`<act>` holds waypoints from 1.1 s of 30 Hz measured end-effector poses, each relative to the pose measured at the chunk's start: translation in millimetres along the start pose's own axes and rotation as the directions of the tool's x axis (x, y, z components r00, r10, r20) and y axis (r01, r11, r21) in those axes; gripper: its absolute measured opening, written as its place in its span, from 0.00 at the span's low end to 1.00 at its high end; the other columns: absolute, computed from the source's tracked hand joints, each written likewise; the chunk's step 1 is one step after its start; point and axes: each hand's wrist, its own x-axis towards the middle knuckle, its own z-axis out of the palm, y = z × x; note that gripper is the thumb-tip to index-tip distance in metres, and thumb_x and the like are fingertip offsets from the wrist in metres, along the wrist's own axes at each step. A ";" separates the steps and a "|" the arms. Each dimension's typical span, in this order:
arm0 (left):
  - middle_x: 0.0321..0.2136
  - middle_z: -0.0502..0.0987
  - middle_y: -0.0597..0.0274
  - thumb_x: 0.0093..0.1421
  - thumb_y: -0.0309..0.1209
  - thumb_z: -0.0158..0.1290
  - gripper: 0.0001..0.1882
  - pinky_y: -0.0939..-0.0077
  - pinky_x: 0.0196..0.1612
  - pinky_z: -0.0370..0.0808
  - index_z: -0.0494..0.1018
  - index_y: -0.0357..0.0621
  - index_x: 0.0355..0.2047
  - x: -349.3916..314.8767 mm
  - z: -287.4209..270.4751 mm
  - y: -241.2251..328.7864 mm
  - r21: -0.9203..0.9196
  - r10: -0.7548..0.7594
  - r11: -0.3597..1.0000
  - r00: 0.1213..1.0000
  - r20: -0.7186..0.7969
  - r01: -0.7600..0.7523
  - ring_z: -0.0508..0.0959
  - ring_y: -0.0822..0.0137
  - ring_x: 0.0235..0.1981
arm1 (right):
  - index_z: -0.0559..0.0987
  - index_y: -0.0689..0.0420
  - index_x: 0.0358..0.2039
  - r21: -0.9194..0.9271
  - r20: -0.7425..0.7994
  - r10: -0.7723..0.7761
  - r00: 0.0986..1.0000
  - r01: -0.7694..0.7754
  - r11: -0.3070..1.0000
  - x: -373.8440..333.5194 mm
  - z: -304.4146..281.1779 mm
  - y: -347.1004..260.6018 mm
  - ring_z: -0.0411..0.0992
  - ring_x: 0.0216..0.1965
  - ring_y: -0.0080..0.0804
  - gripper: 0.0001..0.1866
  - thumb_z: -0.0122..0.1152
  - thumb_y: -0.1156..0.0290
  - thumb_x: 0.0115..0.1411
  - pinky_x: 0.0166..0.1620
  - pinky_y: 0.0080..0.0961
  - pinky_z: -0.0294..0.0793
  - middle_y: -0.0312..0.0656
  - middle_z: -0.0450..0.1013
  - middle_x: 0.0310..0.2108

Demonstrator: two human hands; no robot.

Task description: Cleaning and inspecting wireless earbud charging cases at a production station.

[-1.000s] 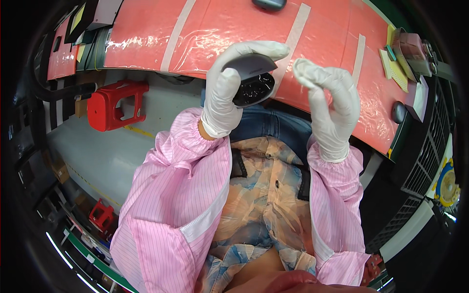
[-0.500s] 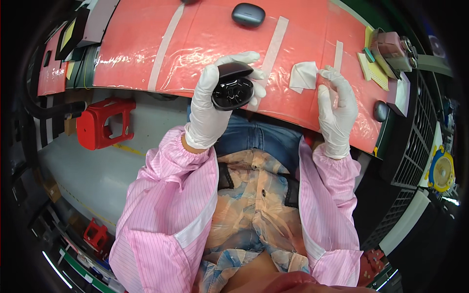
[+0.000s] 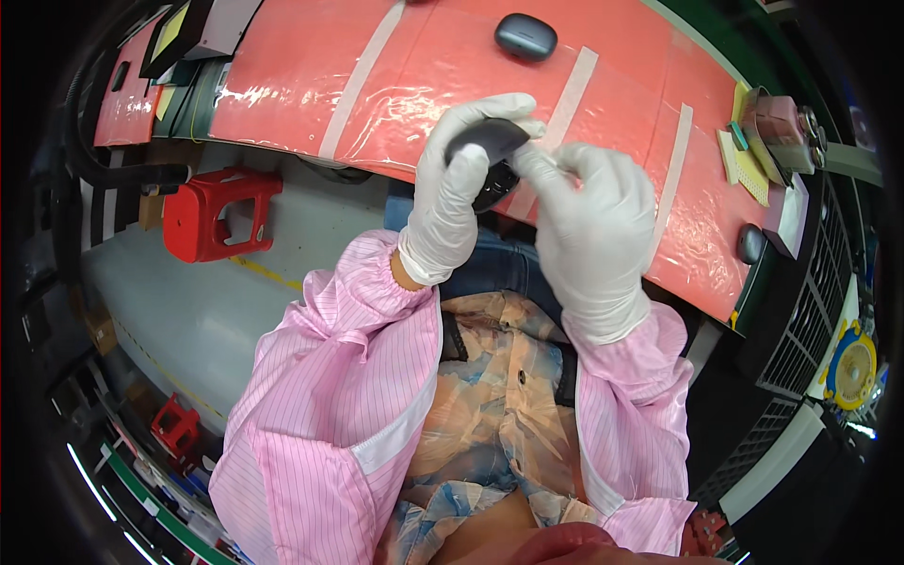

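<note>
My left hand (image 3: 461,193), in a white glove, grips a small dark rounded case (image 3: 488,155) with its lid open, just above the near edge of the red-covered table (image 3: 414,66). My right hand (image 3: 589,226), also gloved, presses its fingertips against the case's right side; whether a small white piece is pinched there I cannot tell. A second dark rounded case (image 3: 525,36) lies shut on the table farther back. Both forearms wear pink striped sleeves.
White tape strips (image 3: 363,75) cross the red table cover. A pink box and yellow pads (image 3: 767,141) sit at the table's right end beside a small dark oval object (image 3: 750,243). A red plastic stool (image 3: 218,212) stands on the grey floor at left.
My right hand has moved left from the white piece on the table and now meets the case. My left hand has kept holding the case, tilting it.
</note>
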 end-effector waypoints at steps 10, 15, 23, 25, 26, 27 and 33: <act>0.42 0.76 0.50 0.60 0.69 0.31 0.47 0.73 0.39 0.74 0.65 0.32 0.54 4.7 -5.4 12.1 -0.298 -0.109 0.946 0.991 0.074 0.127 0.78 0.65 0.38 | 0.78 0.62 0.39 0.674 -0.024 0.310 0.951 -0.213 0.708 -15.7 -1.2 7.4 0.73 0.37 0.31 0.11 0.59 0.84 0.54 0.43 0.26 0.72 0.42 0.76 0.37; 0.42 0.76 0.54 0.61 0.66 0.32 0.44 0.72 0.46 0.72 0.65 0.35 0.55 2.8 -2.4 11.3 -0.268 -0.097 0.958 0.995 0.027 0.101 0.76 0.67 0.41 | 0.79 0.55 0.38 0.318 -0.057 0.109 0.992 -0.085 0.944 -2.8 9.1 -5.1 0.70 0.30 0.37 0.09 0.60 0.76 0.55 0.33 0.31 0.70 0.40 0.69 0.26; 0.40 0.75 0.56 0.63 0.61 0.39 0.37 0.75 0.43 0.74 0.66 0.38 0.54 -2.3 -9.6 6.4 -0.513 -0.153 0.829 0.973 0.174 0.222 0.76 0.68 0.38 | 0.80 0.61 0.37 0.871 0.317 -0.047 0.947 -0.271 0.409 -8.3 -7.1 -5.4 0.71 0.32 0.30 0.09 0.57 0.81 0.55 0.37 0.27 0.69 0.40 0.72 0.30; 0.41 0.75 0.49 0.62 0.65 0.33 0.45 0.72 0.38 0.75 0.61 0.29 0.58 0.8 -10.9 11.0 -0.439 -0.180 0.872 0.976 0.120 0.215 0.78 0.60 0.35 | 0.80 0.63 0.37 0.821 0.356 0.221 0.908 -0.416 0.390 -20.5 -14.6 8.0 0.72 0.36 0.28 0.08 0.58 0.79 0.57 0.42 0.23 0.70 0.41 0.74 0.34; 0.41 0.75 0.49 0.62 0.65 0.33 0.45 0.72 0.38 0.75 0.61 0.29 0.58 1.6 -12.3 9.7 -0.444 -0.182 0.870 0.976 0.119 0.216 0.78 0.60 0.35 | 0.80 0.64 0.39 0.743 0.361 0.378 0.853 -0.508 0.436 -27.9 -17.8 17.7 0.71 0.36 0.26 0.09 0.57 0.79 0.57 0.42 0.23 0.69 0.41 0.74 0.36; 0.41 0.75 0.49 0.63 0.65 0.32 0.46 0.72 0.36 0.75 0.60 0.28 0.58 3.2 -13.7 8.5 -0.517 -0.169 0.821 0.968 0.186 0.243 0.78 0.60 0.35 | 0.79 0.64 0.41 0.727 0.291 0.461 0.838 -0.508 0.462 -35.7 -15.6 29.6 0.71 0.38 0.27 0.10 0.58 0.78 0.58 0.44 0.24 0.69 0.41 0.74 0.38; 0.41 0.75 0.47 0.63 0.64 0.31 0.46 0.74 0.34 0.74 0.59 0.26 0.59 6.7 -9.1 0.5 -0.602 -0.162 0.741 0.950 0.267 0.296 0.78 0.59 0.36 | 0.75 0.63 0.49 0.268 0.046 0.365 0.930 -0.363 0.892 -59.6 -6.0 79.7 0.69 0.51 0.34 0.15 0.57 0.78 0.61 0.54 0.29 0.68 0.43 0.72 0.48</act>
